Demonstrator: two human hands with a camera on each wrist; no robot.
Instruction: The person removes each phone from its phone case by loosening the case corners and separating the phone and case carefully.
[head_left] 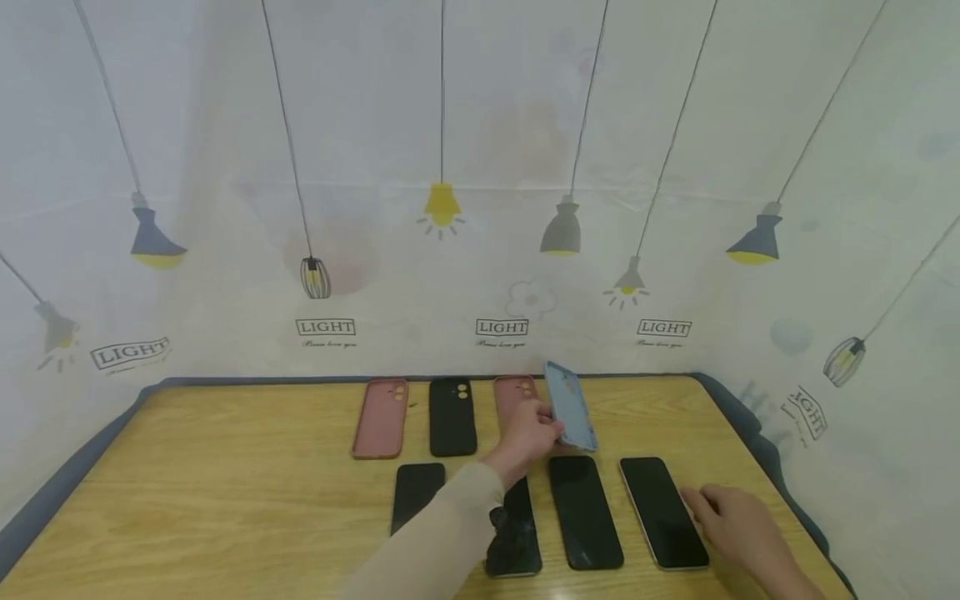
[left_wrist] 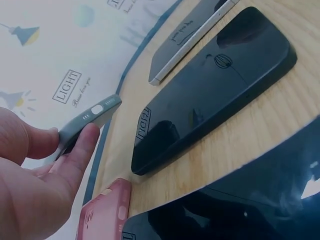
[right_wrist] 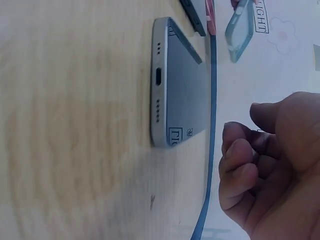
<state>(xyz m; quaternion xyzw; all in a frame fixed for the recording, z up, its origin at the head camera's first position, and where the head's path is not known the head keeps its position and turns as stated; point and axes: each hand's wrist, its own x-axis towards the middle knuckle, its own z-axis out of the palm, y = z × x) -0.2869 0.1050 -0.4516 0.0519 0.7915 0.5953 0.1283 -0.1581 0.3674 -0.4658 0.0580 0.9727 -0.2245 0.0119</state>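
Note:
My left hand [head_left: 527, 435] pinches a light blue phone case [head_left: 573, 410] by its lower end, thumb on one side and fingers on the other. The case is tilted up at the back of the table; in the left wrist view its edge with a port cutout [left_wrist: 97, 109] faces me. Just right of a silver-edged phone [head_left: 663, 512], my right hand [head_left: 738, 527] holds nothing, its fingers loosely curled. The right wrist view shows a gap between that hand [right_wrist: 275, 160] and the phone's silver end [right_wrist: 159, 82].
A pink case [head_left: 379, 421], a black case [head_left: 452, 417] and another pink case [head_left: 510, 392], partly behind my left hand, lie along the back edge. In front are more dark phones: one [head_left: 585, 512] in full view, two [head_left: 517, 533] [head_left: 416, 492] partly under my left sleeve. A lamp-printed sheet [head_left: 405, 108] rises behind.

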